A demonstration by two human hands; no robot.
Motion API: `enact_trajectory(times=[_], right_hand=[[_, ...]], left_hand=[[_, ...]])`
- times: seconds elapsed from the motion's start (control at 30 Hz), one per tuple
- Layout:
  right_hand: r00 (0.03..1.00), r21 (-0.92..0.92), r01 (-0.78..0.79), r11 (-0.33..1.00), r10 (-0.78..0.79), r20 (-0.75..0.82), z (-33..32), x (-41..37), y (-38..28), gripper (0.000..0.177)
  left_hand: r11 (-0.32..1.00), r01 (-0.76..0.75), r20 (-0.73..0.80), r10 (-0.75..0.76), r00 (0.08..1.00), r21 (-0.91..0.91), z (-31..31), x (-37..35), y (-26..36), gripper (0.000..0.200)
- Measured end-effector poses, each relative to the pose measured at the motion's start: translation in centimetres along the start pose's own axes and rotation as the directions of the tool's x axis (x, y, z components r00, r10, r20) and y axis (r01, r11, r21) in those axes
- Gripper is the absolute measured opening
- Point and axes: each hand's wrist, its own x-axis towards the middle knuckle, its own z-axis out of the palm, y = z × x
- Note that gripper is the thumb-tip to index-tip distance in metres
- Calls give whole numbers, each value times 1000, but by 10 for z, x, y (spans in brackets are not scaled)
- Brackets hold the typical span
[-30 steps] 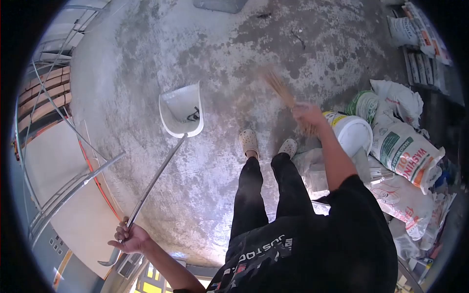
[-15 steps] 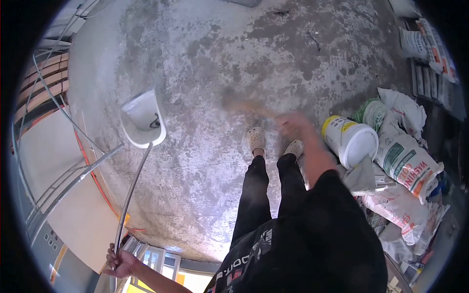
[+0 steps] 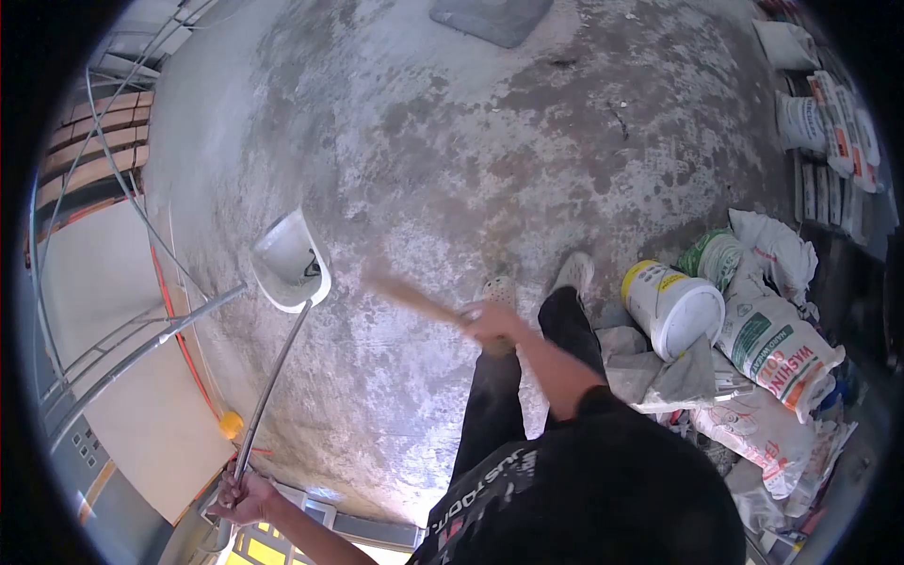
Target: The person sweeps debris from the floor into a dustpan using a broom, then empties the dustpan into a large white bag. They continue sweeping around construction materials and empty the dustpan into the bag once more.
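My left hand [image 3: 247,497] is closed around the long metal handle of a white dustpan [image 3: 279,252], low on the left. The pan rests on the floor, its open side facing away from me, and a small dark piece [image 3: 311,267] lies inside. My right hand [image 3: 494,326] grips a tan broom [image 3: 411,298] in front of my legs. The broom is smeared by motion and points left toward the dustpan, apart from it. Its far end is too blurred to make out.
Stained concrete floor [image 3: 414,198] spreads ahead. On the right stand a white bucket [image 3: 659,299] and filled sacks [image 3: 782,344]. Metal tubing [image 3: 155,344] and a pale board [image 3: 127,367] line the left. A grey slab-like piece [image 3: 494,17] lies at the far edge.
My right hand has swept the broom leftward and nearer my body. The foot on the right has stepped forward. The dustpan appears slightly lower and further right in view.
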Motion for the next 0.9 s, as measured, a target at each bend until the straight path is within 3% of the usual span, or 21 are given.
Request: enact_trajectory(times=[0.03, 0.1, 0.2, 0.23, 0.27, 0.3, 0.33, 0.37, 0.4, 0.43, 0.47, 0.5, 0.53, 0.6, 0.67, 0.7, 0.73, 0.77, 0.8, 0.83, 0.9], right_hand=[[961, 76, 276, 958, -273, -50, 57, 61, 45, 53], [983, -121, 127, 984, -109, 149, 61, 77, -2, 52], [994, -20, 1, 1000, 2, 107, 34, 142, 47, 54], [987, -227, 140, 964, -155, -50, -4, 154, 71, 50], [957, -139, 125, 982, -156, -244, -56, 147, 95, 38], [945, 525, 311, 792, -203, -255, -104, 147, 157, 27], [974, -196, 159, 968, -186, -127, -187, 129, 175, 25], [695, -289, -94, 953, -146, -704, -219, 116, 195, 24], [949, 176, -91, 980, 139, -283, -302, 90, 225, 26], [687, 355, -432, 829, 558, -465, -343, 4, 108, 34], [703, 237, -227, 945, 327, -631, -383, 12, 168, 40], [658, 76, -20, 997, 70, -749, -423, 21, 225, 45], [660, 75, -20, 997, 70, -748, -435, 13, 208, 45], [372, 257, -114, 960, 281, -885, -449, -19, 141, 51], [587, 309, 68, 949, 213, -781, -428, -34, 93, 48], [612, 403, -25, 915, 333, -717, -406, -49, 23, 43], [513, 40, 222, 974, -82, -854, -375, 1, 79, 43], [647, 154, 201, 967, -13, -763, -350, -3, 38, 44], [715, 47, 212, 976, -122, -688, -322, 26, 39, 43], [777, 159, 284, 945, -130, -617, -287, 48, 32, 41], [940, 379, 246, 892, -123, -319, -254, 86, 5, 47]], left_hand=[[1000, 3, 5, -3, 1000, -3, 4, -2, -2, 47], [998, -60, -56, 61, 997, 14, 19, -6, -2, 47], [999, -34, 30, 33, 999, 23, 24, -5, 10, 46], [998, -38, 78, 34, 996, 46, 22, -3, 14, 45], [998, 7, 126, -15, 992, 63, 25, 1, 20, 51], [997, 9, 131, -19, 991, 73, 24, 2, 18, 51], [996, -18, 108, 8, 994, 91, 39, -10, 12, 50], [993, -43, 87, 33, 996, 107, 62, -25, 3, 49], [995, -2, 121, -10, 993, 98, 62, -21, 2, 50], [995, 3, 121, -16, 993, 102, 70, -24, -5, 50], [993, 16, 138, -32, 990, 115, 82, -31, -14, 51], [992, 25, 153, -45, 987, 127, 94, -41, -21, 51], [994, 33, 152, -49, 987, 107, 107, -49, -29, 52], [993, 23, 152, -40, 988, 114, 132, -64, -45, 52], [993, 14, 153, -32, 988, 118, 157, -74, -58, 52], [994, 10, 150, -26, 988, 110, 170, -80, -63, 52], [994, 10, 149, -26, 988, 109, 183, -85, -66, 52], [994, 11, 149, -27, 988, 111, 196, -91, -69, 52], [994, 9, 151, -26, 988, 112, 210, -99, -72, 52], [994, 10, 155, -27, 988, 111, 224, -108, -75, 52], [994, 16, 161, -33, 986, 108, 248, -120, -84, 53]])
